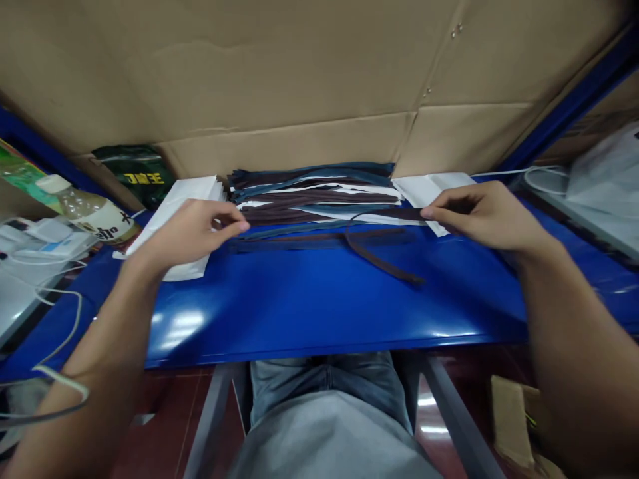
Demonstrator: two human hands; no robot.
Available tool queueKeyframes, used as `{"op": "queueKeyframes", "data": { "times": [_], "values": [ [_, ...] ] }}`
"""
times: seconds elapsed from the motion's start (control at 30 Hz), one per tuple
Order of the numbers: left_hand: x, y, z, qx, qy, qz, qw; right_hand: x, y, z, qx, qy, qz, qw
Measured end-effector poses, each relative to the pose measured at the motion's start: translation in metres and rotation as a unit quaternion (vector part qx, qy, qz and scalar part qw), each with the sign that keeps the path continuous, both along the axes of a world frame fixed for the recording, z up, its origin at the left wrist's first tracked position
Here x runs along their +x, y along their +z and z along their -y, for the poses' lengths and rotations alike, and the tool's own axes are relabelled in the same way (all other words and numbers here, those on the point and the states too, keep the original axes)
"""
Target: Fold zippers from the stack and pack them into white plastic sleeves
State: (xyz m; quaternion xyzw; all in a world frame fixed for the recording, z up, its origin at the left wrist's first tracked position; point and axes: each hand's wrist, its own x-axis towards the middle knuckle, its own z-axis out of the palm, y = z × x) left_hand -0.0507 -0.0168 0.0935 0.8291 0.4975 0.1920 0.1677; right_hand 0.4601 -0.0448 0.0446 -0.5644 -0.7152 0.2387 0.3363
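Knees in blue jeans (324, 382) show nearest, tucked under the front edge of a glossy blue table (309, 313). Above them two bare forearms reach out over the tabletop. The left hand (192, 233) rests on a white paper packet (174, 219), its fingers curled and pinching the left end of the dark strips. The right hand (486, 213) pinches the right end of one brown strip (384, 214) between thumb and fingertips, over the edge of a second white packet (429, 189). The brown strip runs level between the two hands, and a loose length of it loops forward onto the bare table and ends just ahead of the right hand. Just behind lies a stack of strips (314, 189) in dark blue, brown and white, laid flat side by side between the two white packets. Farther left, a plastic bottle (84, 209) lies on its side near white cables (54, 299), with a dark green bag (137, 173) beyond it. A brown cardboard wall (299, 73) closes off the back.
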Motion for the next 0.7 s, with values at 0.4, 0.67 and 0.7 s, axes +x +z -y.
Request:
{"op": "queueKeyframes", "data": {
  "times": [0.4, 0.67, 0.7],
  "values": [
    [0.173, -0.074, 0.05, -0.011, 0.008, 0.019, 1.0, -0.091, 0.004, 0.015, 0.039, 0.095, -0.131, 0.986],
    [0.146, -0.069, 0.008, -0.032, -0.093, 0.179, 0.979, -0.123, 0.029, 0.024, 0.076, 0.144, -0.197, 0.967],
    [0.139, -0.067, 0.008, -0.07, -0.11, 0.208, 0.969, -0.12, 0.03, 0.022, 0.088, 0.124, -0.2, 0.968]
  ]
}}
